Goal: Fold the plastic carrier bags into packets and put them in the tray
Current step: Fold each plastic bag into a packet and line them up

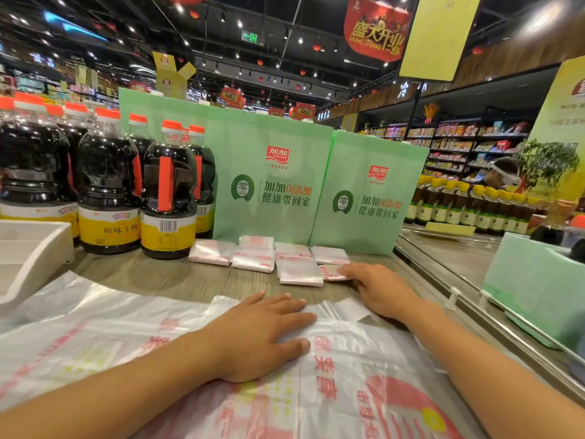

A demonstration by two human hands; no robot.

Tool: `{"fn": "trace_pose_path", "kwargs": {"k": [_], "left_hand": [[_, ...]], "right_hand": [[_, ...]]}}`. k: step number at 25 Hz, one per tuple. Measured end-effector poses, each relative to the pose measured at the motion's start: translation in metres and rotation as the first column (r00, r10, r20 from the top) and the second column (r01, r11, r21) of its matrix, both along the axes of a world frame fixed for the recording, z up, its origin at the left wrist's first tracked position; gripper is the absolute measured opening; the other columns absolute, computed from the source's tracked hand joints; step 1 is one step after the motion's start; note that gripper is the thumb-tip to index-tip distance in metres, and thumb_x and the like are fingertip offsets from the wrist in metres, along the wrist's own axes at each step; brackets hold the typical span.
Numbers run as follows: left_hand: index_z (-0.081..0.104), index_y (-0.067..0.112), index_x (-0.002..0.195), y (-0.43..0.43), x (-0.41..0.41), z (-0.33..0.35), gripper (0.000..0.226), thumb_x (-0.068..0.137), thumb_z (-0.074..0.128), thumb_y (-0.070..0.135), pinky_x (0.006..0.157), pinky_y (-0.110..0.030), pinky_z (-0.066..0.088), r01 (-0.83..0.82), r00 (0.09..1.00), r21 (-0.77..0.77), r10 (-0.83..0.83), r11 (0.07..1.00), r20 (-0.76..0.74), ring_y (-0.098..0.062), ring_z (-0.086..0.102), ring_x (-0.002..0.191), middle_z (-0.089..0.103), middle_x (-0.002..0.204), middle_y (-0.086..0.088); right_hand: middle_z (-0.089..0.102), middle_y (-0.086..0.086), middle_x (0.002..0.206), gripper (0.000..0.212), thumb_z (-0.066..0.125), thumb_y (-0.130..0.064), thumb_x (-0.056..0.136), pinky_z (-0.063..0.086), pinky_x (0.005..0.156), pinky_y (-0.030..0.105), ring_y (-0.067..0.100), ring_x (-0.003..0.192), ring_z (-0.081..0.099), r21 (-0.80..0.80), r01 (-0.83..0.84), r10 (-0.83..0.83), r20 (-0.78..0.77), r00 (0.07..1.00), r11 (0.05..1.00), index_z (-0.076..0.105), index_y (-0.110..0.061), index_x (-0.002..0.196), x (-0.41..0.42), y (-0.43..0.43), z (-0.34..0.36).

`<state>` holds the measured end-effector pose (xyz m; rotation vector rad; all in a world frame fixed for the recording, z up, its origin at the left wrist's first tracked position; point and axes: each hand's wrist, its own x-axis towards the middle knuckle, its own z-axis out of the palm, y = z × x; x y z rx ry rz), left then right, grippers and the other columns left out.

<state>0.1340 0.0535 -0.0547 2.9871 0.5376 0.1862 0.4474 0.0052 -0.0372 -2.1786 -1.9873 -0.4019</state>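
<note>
Plastic carrier bag [95, 337] lies spread flat along the near edge of the worktop [177, 280], pinned under the left hand [262, 337], palm down, fingers straight and together. The right hand [380, 289] reaches toward the far right, fingers extended flat on a folded packet [330, 274], gripping nothing. Likely one packet is just being set down and the next bag awaits folding, which calls for both hands on the bag. More packets [253, 258] sit in a row toward the far edge. The white tray [28, 248] waits at the left edge, beside soy sauce bottles [107, 185].
</note>
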Motion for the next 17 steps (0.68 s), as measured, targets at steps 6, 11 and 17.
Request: {"fn": "trace_pose_path", "kwargs": {"k": [6, 11, 17], "left_hand": [[0.021, 0.046, 0.158, 0.001, 0.002, -0.002, 0.058, 0.103, 0.025, 0.064, 0.126, -0.044, 0.001, -0.002, 1.000, 0.020, 0.001, 1.000, 0.013, -0.004, 0.006, 0.154, 0.012, 0.168, 0.019], [0.037, 0.043, 0.153, 0.007, 0.005, -0.004, 0.064, 0.096, 0.020, 0.068, 0.123, -0.046, 0.014, -0.002, 0.997, 0.041, -0.001, 0.999, 0.071, -0.008, 0.023, 0.149, 0.030, 0.162, 0.017], [0.066, 0.027, 0.122, -0.003, -0.020, 0.025, 0.052, 0.104, 0.021, 0.048, 0.098, -0.039, 0.044, -0.073, 0.912, 0.140, 0.010, 0.987, 0.409, -0.012, 0.055, 0.108, 0.066, 0.116, 0.008]], "right_hand": [[0.043, -0.004, 0.158, 0.047, 0.032, -0.031, 0.105, 0.035, 0.114, 0.038, 0.024, 0.140, 0.045, -0.143, 0.052, -0.091, -0.280, 0.956, 0.988, 0.046, -0.039, 0.150, -0.002, -0.003, -0.002], [0.027, -0.003, 0.166, 0.047, 0.027, -0.026, 0.110, 0.011, 0.125, 0.042, 0.021, 0.151, 0.027, -0.228, 0.036, -0.104, -0.290, 0.951, 0.973, 0.030, -0.028, 0.157, -0.014, -0.006, 0.003], [0.007, -0.002, 0.171, 0.058, 0.036, -0.035, 0.108, -0.001, 0.127, 0.045, 0.015, 0.157, 0.002, -0.170, 0.061, -0.099, -0.224, 0.970, 0.984, 0.018, -0.028, 0.162, -0.046, -0.038, 0.044]]}}
